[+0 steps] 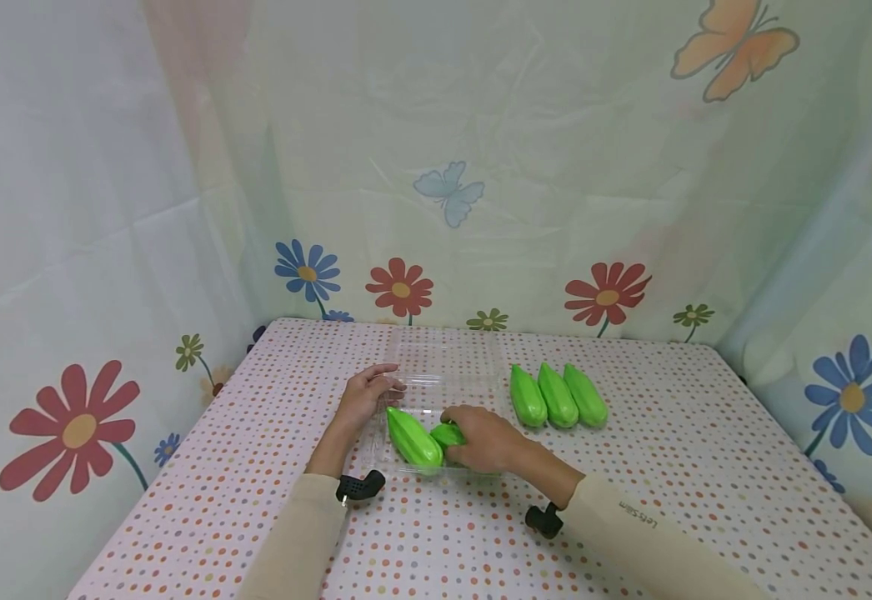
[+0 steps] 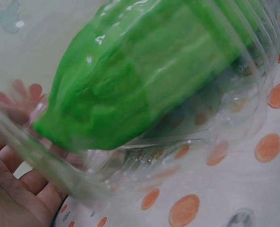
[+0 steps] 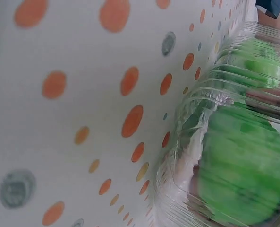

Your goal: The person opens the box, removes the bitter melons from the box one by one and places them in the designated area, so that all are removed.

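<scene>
A clear plastic clamshell container (image 1: 376, 454) lies open on the table, its lid (image 1: 445, 346) folded back to the far side. Inside it, a plump green ridged gourd (image 1: 415, 440) with a pointed tip lies slanted at the left. My left hand (image 1: 363, 400) holds the container at its left rim; the left wrist view shows its fingers (image 2: 36, 182) beyond the plastic wall. Over the container's right half, my right hand (image 1: 483, 437) grips a second green gourd (image 1: 447, 434), mostly covered by the hand. Through the ridged wall, the right wrist view shows this gourd (image 3: 243, 165) low in the container.
Three more green gourds (image 1: 554, 396) lie side by side on the table, right of the container. A dotted cloth covers the table (image 1: 241, 467). Printed curtains (image 1: 526, 208) with flowers and butterflies hang behind and at both sides.
</scene>
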The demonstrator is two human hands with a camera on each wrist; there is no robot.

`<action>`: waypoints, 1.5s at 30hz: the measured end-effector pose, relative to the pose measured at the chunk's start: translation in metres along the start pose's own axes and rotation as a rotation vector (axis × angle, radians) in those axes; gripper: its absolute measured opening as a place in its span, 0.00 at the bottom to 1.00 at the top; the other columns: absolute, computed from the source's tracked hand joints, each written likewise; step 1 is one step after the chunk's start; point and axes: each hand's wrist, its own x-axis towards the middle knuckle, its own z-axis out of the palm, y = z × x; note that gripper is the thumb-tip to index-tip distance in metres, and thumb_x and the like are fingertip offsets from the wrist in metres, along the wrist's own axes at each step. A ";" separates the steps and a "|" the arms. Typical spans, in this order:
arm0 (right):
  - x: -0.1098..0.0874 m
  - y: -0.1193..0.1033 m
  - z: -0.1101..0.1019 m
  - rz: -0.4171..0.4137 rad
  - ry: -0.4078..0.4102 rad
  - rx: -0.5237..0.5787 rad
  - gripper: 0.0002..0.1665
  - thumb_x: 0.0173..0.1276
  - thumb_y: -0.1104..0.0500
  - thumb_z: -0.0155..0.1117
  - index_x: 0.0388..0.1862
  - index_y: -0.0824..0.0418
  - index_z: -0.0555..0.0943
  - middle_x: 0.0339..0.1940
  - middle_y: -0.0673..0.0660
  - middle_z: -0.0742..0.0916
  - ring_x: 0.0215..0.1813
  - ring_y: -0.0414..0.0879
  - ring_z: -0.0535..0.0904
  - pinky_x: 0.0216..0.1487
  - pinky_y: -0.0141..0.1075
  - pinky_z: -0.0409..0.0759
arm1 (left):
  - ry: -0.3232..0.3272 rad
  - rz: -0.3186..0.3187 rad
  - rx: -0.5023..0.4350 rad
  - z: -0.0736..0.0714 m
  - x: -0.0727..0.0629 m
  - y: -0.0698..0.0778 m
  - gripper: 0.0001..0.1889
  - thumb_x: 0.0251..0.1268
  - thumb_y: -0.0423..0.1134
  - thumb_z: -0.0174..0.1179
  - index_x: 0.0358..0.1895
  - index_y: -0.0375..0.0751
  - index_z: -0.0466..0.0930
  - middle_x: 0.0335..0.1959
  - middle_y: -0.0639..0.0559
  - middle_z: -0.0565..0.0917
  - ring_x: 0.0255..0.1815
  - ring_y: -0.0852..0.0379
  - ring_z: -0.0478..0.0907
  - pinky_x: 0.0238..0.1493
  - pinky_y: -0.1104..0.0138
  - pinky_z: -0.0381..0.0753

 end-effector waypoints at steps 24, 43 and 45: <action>-0.002 0.001 0.000 -0.107 0.099 0.013 0.29 0.72 0.58 0.64 0.69 0.69 0.75 0.59 0.62 0.85 0.41 0.42 0.76 0.39 0.37 0.77 | -0.007 -0.007 -0.001 -0.001 -0.001 -0.001 0.20 0.78 0.32 0.51 0.68 0.30 0.72 0.45 0.36 0.87 0.51 0.40 0.86 0.52 0.53 0.86; -0.004 -0.002 0.001 -0.089 0.242 0.017 0.28 0.68 0.59 0.63 0.67 0.62 0.79 0.56 0.60 0.86 0.43 0.44 0.76 0.40 0.38 0.77 | -0.013 0.009 -0.008 -0.001 0.000 -0.001 0.20 0.77 0.31 0.51 0.68 0.29 0.72 0.43 0.39 0.87 0.51 0.37 0.85 0.51 0.52 0.87; -0.004 -0.002 0.001 -0.093 0.267 0.020 0.28 0.68 0.60 0.62 0.67 0.62 0.79 0.57 0.60 0.85 0.44 0.44 0.76 0.40 0.38 0.76 | -0.011 0.013 -0.005 -0.001 0.001 -0.001 0.20 0.77 0.31 0.51 0.68 0.29 0.72 0.42 0.39 0.87 0.51 0.37 0.85 0.50 0.52 0.87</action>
